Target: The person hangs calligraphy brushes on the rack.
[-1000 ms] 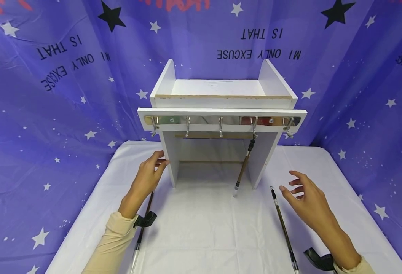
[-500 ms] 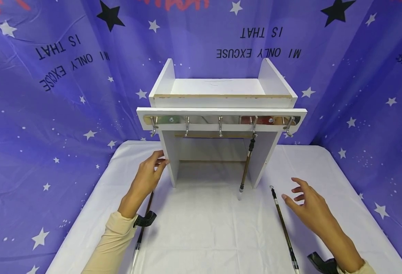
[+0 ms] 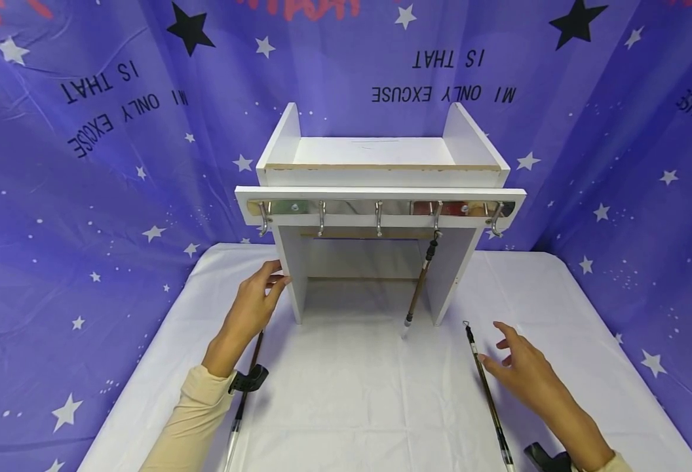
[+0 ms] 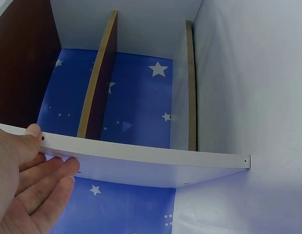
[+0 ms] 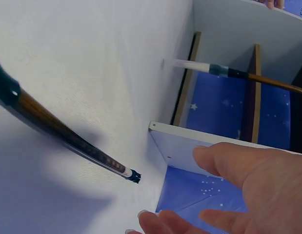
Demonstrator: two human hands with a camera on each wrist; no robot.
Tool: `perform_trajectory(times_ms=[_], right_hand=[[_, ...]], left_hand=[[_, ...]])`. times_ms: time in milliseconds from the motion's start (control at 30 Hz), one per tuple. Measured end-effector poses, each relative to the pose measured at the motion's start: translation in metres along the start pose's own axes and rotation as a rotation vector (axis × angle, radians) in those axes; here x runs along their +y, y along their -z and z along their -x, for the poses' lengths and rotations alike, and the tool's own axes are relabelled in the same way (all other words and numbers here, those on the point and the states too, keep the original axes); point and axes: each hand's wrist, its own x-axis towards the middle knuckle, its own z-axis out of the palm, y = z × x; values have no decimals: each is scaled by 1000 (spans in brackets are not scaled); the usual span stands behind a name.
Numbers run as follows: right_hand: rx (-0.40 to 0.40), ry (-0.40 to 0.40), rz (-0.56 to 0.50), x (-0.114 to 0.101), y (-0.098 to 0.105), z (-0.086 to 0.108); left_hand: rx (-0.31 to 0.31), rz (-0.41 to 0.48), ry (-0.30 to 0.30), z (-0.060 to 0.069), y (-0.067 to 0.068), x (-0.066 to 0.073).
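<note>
In the head view, a white rack point(image 3: 383, 178) stands on the table, a row of metal hooks along its front. My left hand point(image 3: 248, 313) holds the edge of its left side panel; in the left wrist view the thumb lies on the edge of that panel point(image 4: 141, 158) with fingers beneath. From the second hook from the right hangs a thin brown-and-black rod point(image 3: 419, 285) with a clear tip. Fingers apart and holding nothing, my right hand point(image 3: 529, 373) hovers beside another rod point(image 3: 487, 393) lying on the table, its wire loop pointing toward the rack.
A third rod point(image 3: 240, 410) lies at the left, partly under my left wrist. White cloth point(image 3: 369, 400) covers the table. Purple curtains point(image 3: 346, 72) with stars and lettering surround the back and sides.
My right hand has moved toward the table's front and slightly left, closer to the lying rod. The hanging rod has swung right and back left. My left hand has stayed on the panel.
</note>
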Motion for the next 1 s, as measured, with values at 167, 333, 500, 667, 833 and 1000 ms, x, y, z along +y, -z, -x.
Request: perform_trajectory(times_ms=[167,333,500,667,833,1000], right_hand=[[-36,-17,0,1,-6,1],[-62,-28,6,1,-11,2],[-96,-58,17,-1,-13,2],[-127,-79,31,-2,-15,4],[-166,-95,46,-2,-15,7],[-207,-103,45,-3,-15,10]], left_hand=[[-3,3,3,1,0,0],[-13,-2,18,1,1,1],[-12,-2,19,1,0,0],[-21,5,27,2,0,1],[-19,4,21,2,0,1],[-15,2,8,1,0,1]])
